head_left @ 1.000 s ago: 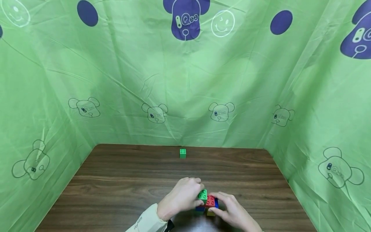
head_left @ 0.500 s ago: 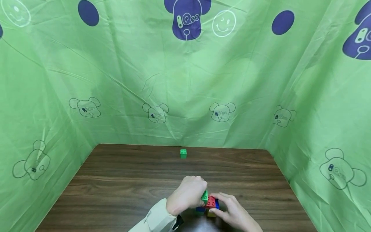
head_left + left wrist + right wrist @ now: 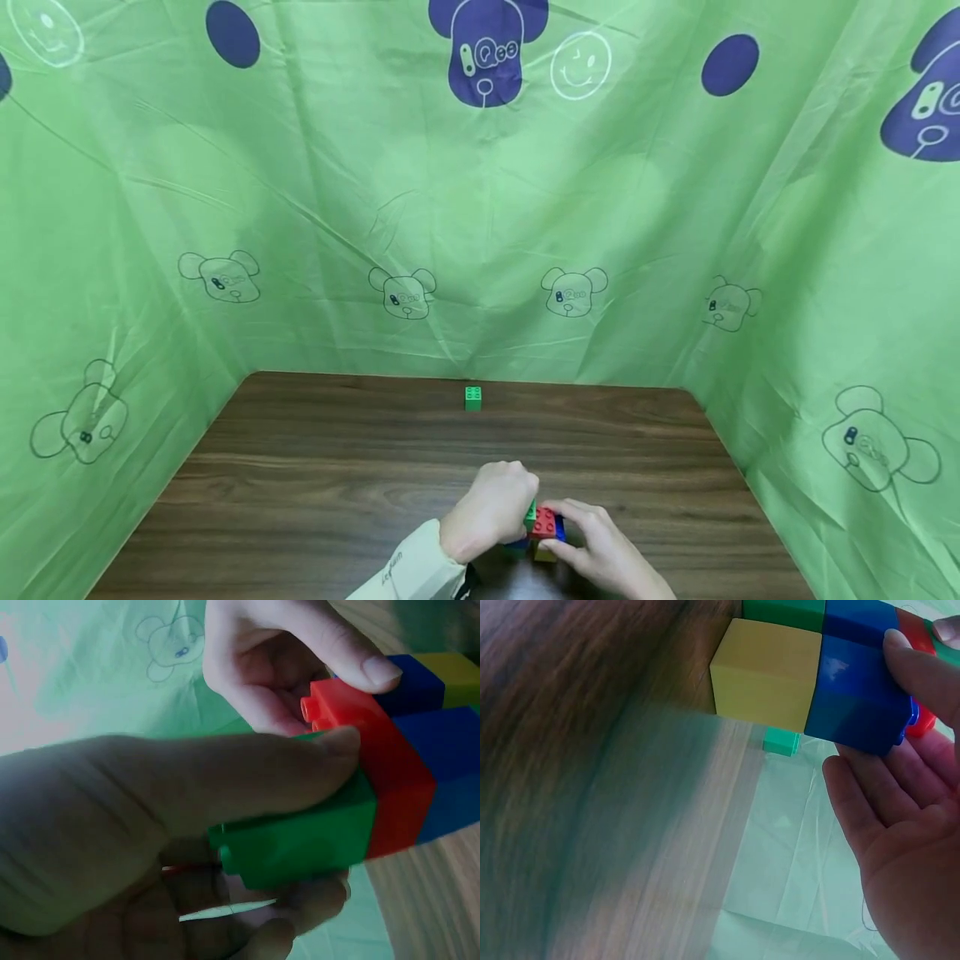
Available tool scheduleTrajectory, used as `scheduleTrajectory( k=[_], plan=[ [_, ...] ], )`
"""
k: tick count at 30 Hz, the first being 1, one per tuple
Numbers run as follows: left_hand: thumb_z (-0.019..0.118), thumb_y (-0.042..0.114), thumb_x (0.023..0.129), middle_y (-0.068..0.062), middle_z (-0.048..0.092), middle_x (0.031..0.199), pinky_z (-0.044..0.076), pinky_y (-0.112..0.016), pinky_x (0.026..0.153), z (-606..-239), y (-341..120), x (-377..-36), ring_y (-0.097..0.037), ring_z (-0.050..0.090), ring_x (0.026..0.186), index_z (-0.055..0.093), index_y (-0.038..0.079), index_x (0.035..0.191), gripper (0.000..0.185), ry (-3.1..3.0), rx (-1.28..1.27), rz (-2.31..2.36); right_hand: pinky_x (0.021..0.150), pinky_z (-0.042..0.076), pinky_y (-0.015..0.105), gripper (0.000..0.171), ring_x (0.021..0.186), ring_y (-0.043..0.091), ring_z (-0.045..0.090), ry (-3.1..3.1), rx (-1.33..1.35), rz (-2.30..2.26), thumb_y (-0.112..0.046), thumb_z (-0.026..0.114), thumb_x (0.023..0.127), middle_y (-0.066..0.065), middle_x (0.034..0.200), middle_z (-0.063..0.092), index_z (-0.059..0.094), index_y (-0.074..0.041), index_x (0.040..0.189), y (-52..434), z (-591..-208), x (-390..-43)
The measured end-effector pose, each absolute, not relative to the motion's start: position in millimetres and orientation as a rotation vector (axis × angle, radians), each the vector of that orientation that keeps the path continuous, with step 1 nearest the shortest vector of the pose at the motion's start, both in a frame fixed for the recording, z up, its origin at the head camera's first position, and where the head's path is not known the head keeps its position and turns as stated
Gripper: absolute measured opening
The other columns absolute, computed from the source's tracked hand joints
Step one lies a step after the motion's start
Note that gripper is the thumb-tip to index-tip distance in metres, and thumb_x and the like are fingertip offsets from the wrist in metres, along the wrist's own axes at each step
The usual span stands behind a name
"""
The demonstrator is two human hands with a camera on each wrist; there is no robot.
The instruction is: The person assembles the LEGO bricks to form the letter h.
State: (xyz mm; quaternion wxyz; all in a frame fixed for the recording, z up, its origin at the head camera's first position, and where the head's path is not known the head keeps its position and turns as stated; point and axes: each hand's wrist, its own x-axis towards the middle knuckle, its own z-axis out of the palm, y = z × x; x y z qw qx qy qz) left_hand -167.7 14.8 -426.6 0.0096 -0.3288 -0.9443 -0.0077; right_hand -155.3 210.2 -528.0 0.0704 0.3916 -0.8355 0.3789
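Observation:
A small stack of toy bricks stands on the dark wooden table [image 3: 315, 467] near its front edge. My left hand [image 3: 525, 512] grips a green brick [image 3: 530, 515] and holds it against the red brick [image 3: 545, 522]. In the left wrist view my thumb [image 3: 247, 776] lies across the green brick [image 3: 300, 840], with curled fingers under it. My right hand [image 3: 558, 533] holds the stack from the right, fingers on the red brick and the blue brick [image 3: 560, 527]. The right wrist view shows a yellow brick [image 3: 769, 671] under the blue brick [image 3: 859, 682].
A lone green brick [image 3: 472, 397] sits at the table's far edge, in the middle. Green printed cloth [image 3: 480, 233] walls in the table at the back and on both sides. A pale sleeve [image 3: 408, 575] covers my left forearm.
My left hand has shifted right and closed over the green brick, which now shows less and sits lower beside the red one. The right hand has stayed on the stack.

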Motion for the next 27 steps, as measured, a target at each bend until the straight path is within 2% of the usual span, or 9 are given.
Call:
scheduleTrajectory(
  k=[3,6,11,14,18,20,22,27],
  plan=[
    [0.082,0.037,0.066,0.01,0.055,0.067,0.041,-0.027,0.05,-428.5,16.0,-172.7,-0.005,0.046,0.059,0.059,0.022,0.069,0.029,-3.025,-1.039,0.048,0.078,0.054,0.026,0.04,0.098,0.008,0.065,-2.547,1.172,1.163,-0.017,0.069,0.086,-0.005,0.11,0.066,0.056,-0.018,0.124,211.8,-530.9,-156.3],
    [0.079,0.04,0.069,0.011,0.053,0.072,0.041,-0.027,0.053,-430.6,14.2,-177.5,-0.005,0.046,0.063,0.06,0.023,0.078,0.027,-3.093,-1.103,0.044,0.077,0.055,0.026,0.04,0.098,0.008,0.064,-2.556,1.169,1.181,-0.018,0.068,0.086,-0.004,0.11,0.066,0.056,-0.018,0.123,212.4,-532.0,-156.9],
    [0.073,0.047,0.076,0.013,0.05,0.072,0.04,-0.024,0.054,-426.5,3.6,-184.8,-0.005,0.046,0.064,0.058,0.025,0.089,0.029,-3.217,-1.252,-0.099,0.075,0.054,0.023,0.04,0.095,0.007,0.064,-2.534,1.169,1.165,-0.018,0.069,0.085,-0.005,0.109,0.065,0.055,-0.017,0.123,213.3,-535.1,-158.7],
    [0.066,0.06,0.076,0.013,0.054,0.073,0.042,-0.025,0.055,-420.0,-7.3,-193.4,-0.005,0.05,0.065,0.059,0.027,0.095,0.039,-3.293,-1.329,-0.231,0.074,0.054,0.024,0.042,0.094,0.009,0.064,-2.497,1.181,1.152,-0.017,0.07,0.084,-0.004,0.109,0.065,0.056,-0.016,0.123,212.8,-536.2,-158.9],
    [0.058,0.071,0.075,0.007,0.066,0.098,0.05,-0.029,0.07,-407.5,-25.0,-218.5,-0.008,0.06,0.083,0.06,0.025,0.115,0.061,-3.295,-1.274,-0.356,0.076,0.055,0.027,0.043,0.096,0.012,0.065,-2.496,1.175,1.146,-0.018,0.071,0.083,-0.003,0.109,0.065,0.056,-0.015,0.124,211.4,-535.8,-158.3],
    [0.057,0.067,0.078,0.002,0.064,0.113,0.051,-0.034,0.08,-402.6,-32.8,-238.6,-0.012,0.062,0.095,0.058,0.023,0.123,0.063,-3.219,-1.171,-0.341,0.077,0.054,0.027,0.043,0.096,0.011,0.065,-2.527,1.148,1.145,-0.02,0.07,0.084,-0.004,0.11,0.065,0.055,-0.017,0.124,211.3,-535.2,-158.5],
    [0.059,0.057,0.083,-0.003,0.06,0.123,0.051,-0.038,0.086,-403.5,-39.1,-263.3,-0.018,0.061,0.103,0.056,0.02,0.126,0.056,-3.114,-1.07,-0.308,0.078,0.054,0.026,0.042,0.097,0.009,0.064,-2.559,1.131,1.136,-0.022,0.068,0.085,-0.005,0.111,0.065,0.055,-0.019,0.125,212.1,-534.6,-158.7],
    [0.06,0.033,0.09,-0.006,0.053,0.131,0.05,-0.041,0.09,-428.3,-50.4,-327.5,-0.024,0.056,0.113,0.052,0.018,0.131,0.044,-2.983,-0.837,-0.287,0.077,0.054,0.025,0.041,0.098,0.008,0.064,-2.593,1.137,1.114,-0.025,0.066,0.088,-0.004,0.112,0.065,0.054,-0.019,0.127,214.3,-533.8,-159.2]
  ],
)
